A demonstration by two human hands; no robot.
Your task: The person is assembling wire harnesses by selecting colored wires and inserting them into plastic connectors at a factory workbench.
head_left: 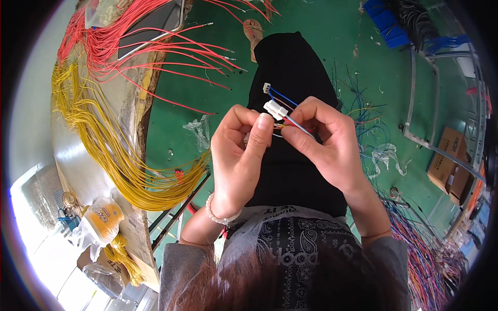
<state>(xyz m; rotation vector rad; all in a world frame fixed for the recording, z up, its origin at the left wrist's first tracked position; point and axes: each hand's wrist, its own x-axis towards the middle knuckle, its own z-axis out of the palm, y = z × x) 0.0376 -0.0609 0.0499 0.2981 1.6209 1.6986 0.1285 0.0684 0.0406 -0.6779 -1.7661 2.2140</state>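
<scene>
Both my hands meet in front of my lap around a white plastic connector housing [275,110]. My left hand [237,155] is closed, its thumb tip at the housing's lower left end; its other fingertips are partly hidden. My right hand [328,144] pinches several thin wires [296,124], light blue and red among them, just right of the housing. Short yellow and white wire pieces show in the gap between the thumbs. Beyond the housing, a smaller white connector [266,88] sticks up on blue wires [282,97], apart from my fingers.
Left, a worktable [101,111] carries bundles of red wires [155,39] and yellow wires [122,171], their ends overhanging its edge. Multicoloured wires [415,249] hang at my right. A cardboard box [447,160], blue bins [386,23] and metal rack [415,137] stand farther right.
</scene>
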